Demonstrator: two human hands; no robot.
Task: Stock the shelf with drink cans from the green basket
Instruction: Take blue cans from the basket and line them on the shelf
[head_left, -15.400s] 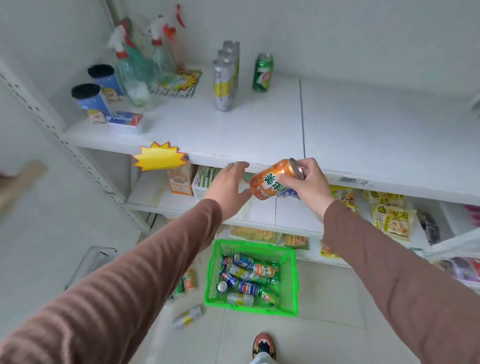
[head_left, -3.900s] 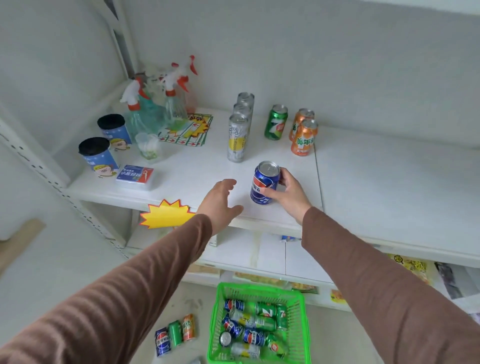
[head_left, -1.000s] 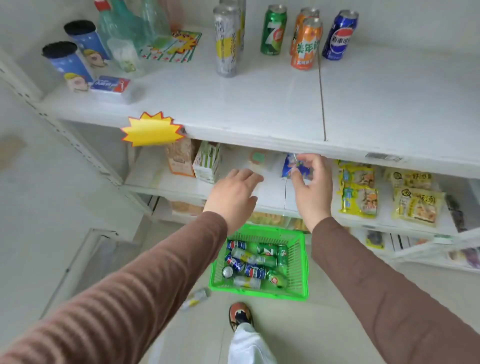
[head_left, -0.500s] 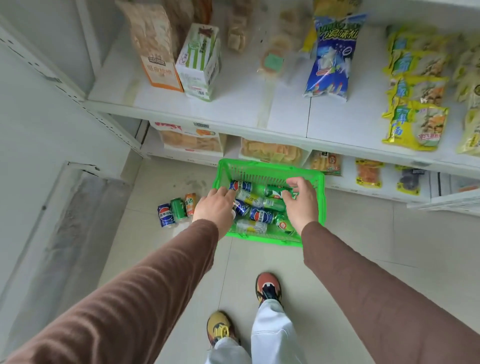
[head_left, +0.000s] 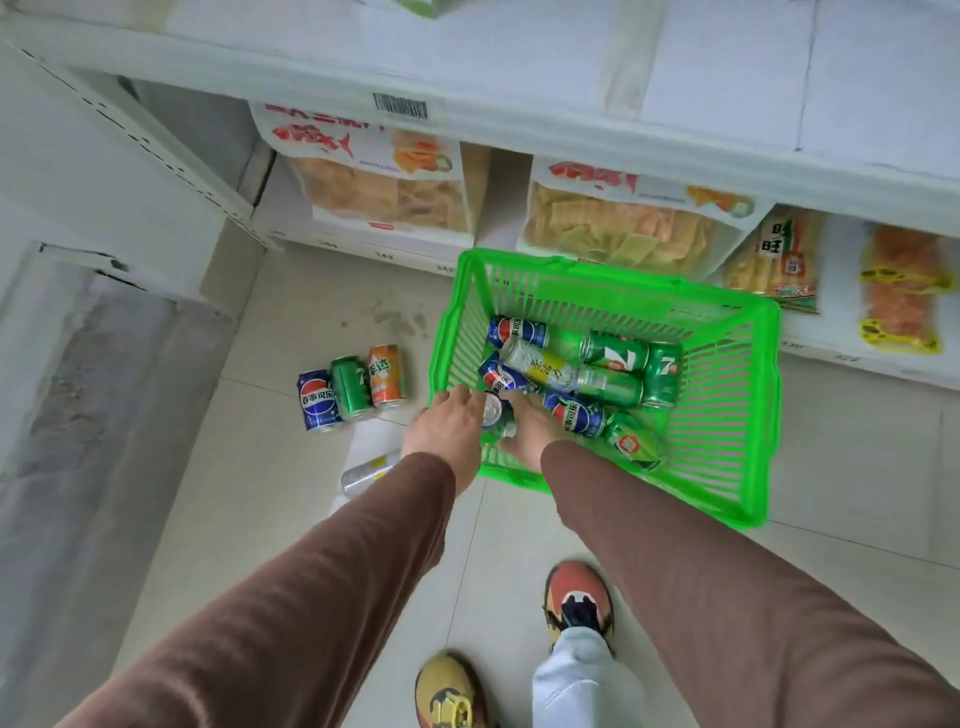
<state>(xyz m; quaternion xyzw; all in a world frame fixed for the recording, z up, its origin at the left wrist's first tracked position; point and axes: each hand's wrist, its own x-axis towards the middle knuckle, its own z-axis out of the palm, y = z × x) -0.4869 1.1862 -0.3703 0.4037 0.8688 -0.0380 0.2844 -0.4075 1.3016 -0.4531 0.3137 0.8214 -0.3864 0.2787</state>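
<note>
Both hands are down in the green basket (head_left: 727, 415) at its near-left corner. The left hand (head_left: 449, 431) and right hand (head_left: 527, 434) flank a silver-topped can (head_left: 493, 410); can't tell if either actually grips it. Other cans are piled toward the back wall. Three cans (head_left: 353, 387) stand on the floor just left, and snack bags (head_left: 384, 187) sit on the bottom shelf behind.

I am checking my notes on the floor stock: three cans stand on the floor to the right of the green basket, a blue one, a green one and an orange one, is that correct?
Not quite: the head view shows the blue can, green can and orange can on the floor to the left of the green basket, not the right. The rest holds.
</note>
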